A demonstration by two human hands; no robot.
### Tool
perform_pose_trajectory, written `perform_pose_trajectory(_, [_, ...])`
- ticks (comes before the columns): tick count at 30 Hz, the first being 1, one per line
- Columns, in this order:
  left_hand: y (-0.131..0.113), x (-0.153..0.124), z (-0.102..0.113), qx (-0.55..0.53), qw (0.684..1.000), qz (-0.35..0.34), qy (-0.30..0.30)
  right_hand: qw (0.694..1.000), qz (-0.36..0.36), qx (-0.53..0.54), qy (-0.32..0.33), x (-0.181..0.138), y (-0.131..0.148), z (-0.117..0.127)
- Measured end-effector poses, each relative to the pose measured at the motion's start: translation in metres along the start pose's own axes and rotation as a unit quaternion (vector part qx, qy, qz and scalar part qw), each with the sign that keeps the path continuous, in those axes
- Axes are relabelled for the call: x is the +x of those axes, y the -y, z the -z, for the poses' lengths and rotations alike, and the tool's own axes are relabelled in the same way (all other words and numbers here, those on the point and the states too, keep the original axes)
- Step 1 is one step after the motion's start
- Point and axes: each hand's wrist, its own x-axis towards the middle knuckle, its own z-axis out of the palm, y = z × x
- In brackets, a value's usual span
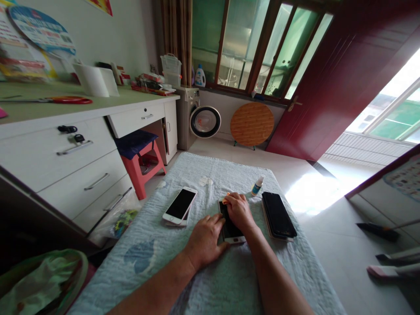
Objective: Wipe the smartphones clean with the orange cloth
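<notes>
A smartphone (pixel 231 229) with a dark screen and pale edges lies face up on the light blue quilted cover (pixel 210 288). My left hand (pixel 205 239) grips its left side, fingers along the edge and thumb near the bottom corner. Pressed on the upper part of the screen, my right hand (pixel 240 211) has its fingers closed on a small orange cloth (pixel 225 201), mostly hidden beneath them. To the left, a white smartphone (pixel 180 205) rests on another phone. A black smartphone (pixel 278 214) tops a stack on the right. Behind it stands a small spray bottle (pixel 257 186).
A white desk (pixel 92 175) with drawers runs along the left, with a red stool (pixel 144 166) under it. Farther back are a washing machine (pixel 187 109) with its door swung out and a round wooden tabletop (pixel 252 124). A basket (pixel 83 267) sits at lower left.
</notes>
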Motion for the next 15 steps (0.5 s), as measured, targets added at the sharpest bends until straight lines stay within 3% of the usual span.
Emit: perform_pose_trajectory(15, [0.0060,-0.0011,0.0041,0.016,0.999,-0.012,0.028,0.992,-0.115,-0.051,0.018,0.0039,-0.0098,0.0078])
